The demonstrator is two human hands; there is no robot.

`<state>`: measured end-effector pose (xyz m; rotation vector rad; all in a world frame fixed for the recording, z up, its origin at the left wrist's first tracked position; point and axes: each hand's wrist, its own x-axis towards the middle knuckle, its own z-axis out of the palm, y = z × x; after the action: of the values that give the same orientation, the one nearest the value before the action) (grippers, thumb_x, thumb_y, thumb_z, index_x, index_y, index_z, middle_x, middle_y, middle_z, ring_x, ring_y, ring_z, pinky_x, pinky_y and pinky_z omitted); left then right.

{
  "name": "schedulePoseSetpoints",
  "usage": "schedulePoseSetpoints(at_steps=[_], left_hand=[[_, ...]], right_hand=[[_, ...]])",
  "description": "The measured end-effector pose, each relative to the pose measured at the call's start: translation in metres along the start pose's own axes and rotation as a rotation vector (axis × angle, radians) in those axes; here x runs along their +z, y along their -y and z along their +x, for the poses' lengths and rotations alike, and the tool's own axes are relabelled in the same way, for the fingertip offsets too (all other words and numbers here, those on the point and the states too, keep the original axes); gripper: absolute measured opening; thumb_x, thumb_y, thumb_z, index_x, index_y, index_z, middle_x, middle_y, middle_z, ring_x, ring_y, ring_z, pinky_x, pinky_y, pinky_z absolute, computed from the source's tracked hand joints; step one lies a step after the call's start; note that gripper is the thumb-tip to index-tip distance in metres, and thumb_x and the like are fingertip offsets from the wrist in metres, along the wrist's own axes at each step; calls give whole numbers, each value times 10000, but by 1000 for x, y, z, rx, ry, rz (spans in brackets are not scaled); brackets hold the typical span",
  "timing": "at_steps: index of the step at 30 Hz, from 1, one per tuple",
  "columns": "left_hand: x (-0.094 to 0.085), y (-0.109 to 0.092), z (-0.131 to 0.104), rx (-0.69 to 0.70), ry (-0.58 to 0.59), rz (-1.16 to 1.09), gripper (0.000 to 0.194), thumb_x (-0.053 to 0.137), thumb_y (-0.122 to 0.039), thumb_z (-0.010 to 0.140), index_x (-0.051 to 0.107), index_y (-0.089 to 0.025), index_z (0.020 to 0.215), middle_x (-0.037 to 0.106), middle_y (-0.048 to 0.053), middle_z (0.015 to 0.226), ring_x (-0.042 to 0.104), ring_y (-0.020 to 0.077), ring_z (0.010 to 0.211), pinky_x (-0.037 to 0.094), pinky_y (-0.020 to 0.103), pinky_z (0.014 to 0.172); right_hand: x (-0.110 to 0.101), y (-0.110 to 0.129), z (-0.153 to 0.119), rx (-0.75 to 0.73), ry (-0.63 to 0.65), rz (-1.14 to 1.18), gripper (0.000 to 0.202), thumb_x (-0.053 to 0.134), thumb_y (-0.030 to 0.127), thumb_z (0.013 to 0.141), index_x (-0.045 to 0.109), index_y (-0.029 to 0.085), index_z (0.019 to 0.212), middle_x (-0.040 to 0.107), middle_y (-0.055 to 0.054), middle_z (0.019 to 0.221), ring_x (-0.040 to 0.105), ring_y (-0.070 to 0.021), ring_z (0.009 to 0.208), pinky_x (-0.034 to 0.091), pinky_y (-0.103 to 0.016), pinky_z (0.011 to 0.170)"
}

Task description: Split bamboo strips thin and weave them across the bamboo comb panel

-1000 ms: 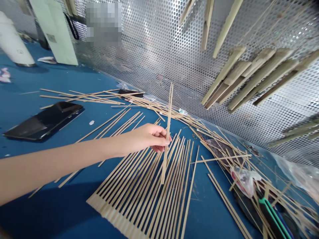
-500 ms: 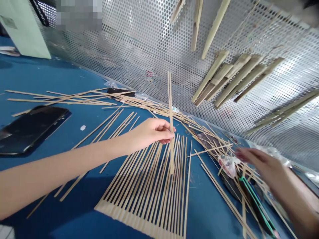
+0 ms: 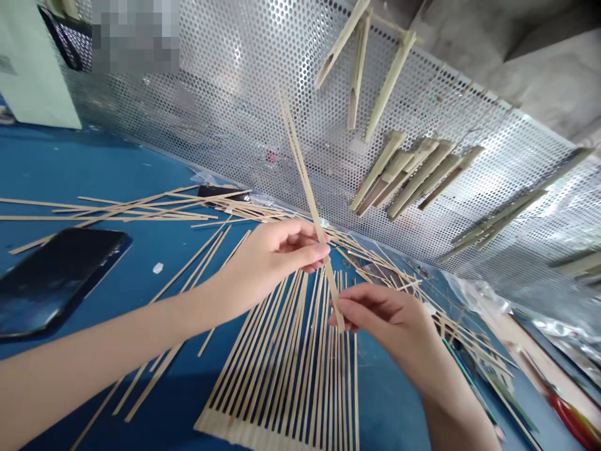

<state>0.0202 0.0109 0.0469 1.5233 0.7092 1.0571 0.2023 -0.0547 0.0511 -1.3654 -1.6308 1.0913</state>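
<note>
Currently your left hand [image 3: 267,260] pinches a thin bamboo strip [image 3: 300,169] between thumb and fingers [image 3: 310,250] pressed together at about its mid-length. Your right hand [image 3: 385,319] pinches the same strip at its lower end, fingertips closed on it. The strip stands nearly upright, tilted with its top toward 11 o'clock, raised above the blue surface [image 3: 117,163] and in front of the perforated metal panel [image 3: 225,88].

Directly below both hands lies a fanned row of bamboo strips [image 3: 291,376], set side by side on the surface, their near ends gathered toward 6 o'clock. Loose strips [image 3: 117,210] lie scattered at 9 to 10 o'clock of your left hand and run along the foot of the panel toward 3 o'clock. A black phone [image 3: 51,279] rests flat on the surface at 9 o'clock, well apart from the hands. Thicker bamboo pieces [image 3: 408,178] hang against the panel at 1 to 2 o'clock. A tangle of strips and clear plastic [image 3: 474,297] lies at 3 o'clock, near your right hand.
</note>
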Motion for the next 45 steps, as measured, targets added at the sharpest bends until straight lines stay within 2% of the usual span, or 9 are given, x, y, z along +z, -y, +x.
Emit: schedulePoseSetpoints(at_steps=[3, 6, 13, 18, 24, 31, 38, 42, 45], left_hand=[[0, 4, 1, -41, 73, 15, 142, 548, -281, 850, 622, -163, 823, 654, -13, 752, 589, 108, 729, 443, 195, 646], [2, 4, 3, -82, 142, 109, 132, 619, -287, 802, 631, -162, 761, 637, -34, 701, 563, 90, 677, 400, 180, 606], [5, 5, 3, -127, 202, 275, 170, 565, -266, 829, 636, -166, 712, 582, -60, 618, 458, 69, 569, 317, 186, 534], [5, 10, 5, -161, 283, 249, 161, 519, -244, 856, 644, -166, 790, 618, -44, 679, 522, 85, 644, 356, 186, 594], [4, 8, 6, -211, 316, 387, 180, 507, -233, 832, 657, -170, 755, 626, -36, 673, 538, 105, 661, 351, 204, 589], [6, 10, 5, -141, 327, 501, 196, 509, -233, 803, 666, -164, 708, 624, -24, 618, 524, 107, 591, 310, 210, 513], [4, 12, 2, -87, 346, 498, 209, 505, -258, 798, 675, -153, 736, 636, -6, 656, 545, 114, 618, 316, 210, 511], [6, 17, 5, -122, 342, 478, 189, 538, -250, 787, 664, -155, 682, 623, -23, 587, 518, 99, 561, 295, 203, 487], [5, 15, 7, -180, 358, 371, 181, 542, -247, 810, 672, -170, 710, 642, -34, 619, 539, 95, 583, 338, 195, 525]], right_hand=[[6, -5, 3, -63, -113, 29, 100, 598, 240, 839, 665, 210, 773, 656, 33, 685, 562, -57, 620, 466, -136, 607], [11, -11, 7, -64, -163, 18, 113, 580, 225, 844, 665, 206, 773, 637, 33, 663, 554, -60, 607, 462, -146, 593], [13, -16, 9, -56, -101, 39, 122, 570, 251, 849, 661, 200, 784, 642, 22, 649, 596, -79, 602, 488, -173, 607], [13, -19, 9, -11, -114, 68, 122, 576, 251, 841, 669, 196, 784, 649, 19, 641, 619, -80, 584, 507, -163, 594], [13, -21, 11, 9, -72, 25, 130, 570, 233, 832, 675, 194, 765, 646, 14, 659, 612, -91, 609, 505, -177, 596], [14, -23, 7, -8, -71, -189, 205, 511, 272, 850, 632, 179, 714, 593, 9, 607, 532, -109, 552, 430, -217, 511], [15, -22, 5, -18, -69, -251, 214, 492, 251, 849, 589, 170, 677, 529, 24, 574, 466, -93, 534, 367, -208, 486], [11, -19, 5, 20, -26, -173, 214, 503, 235, 852, 589, 161, 671, 526, 31, 557, 450, -75, 510, 363, -191, 475], [7, -16, 6, 75, 3, -18, 216, 528, 264, 856, 593, 156, 681, 544, 25, 559, 462, -69, 500, 389, -175, 468]])
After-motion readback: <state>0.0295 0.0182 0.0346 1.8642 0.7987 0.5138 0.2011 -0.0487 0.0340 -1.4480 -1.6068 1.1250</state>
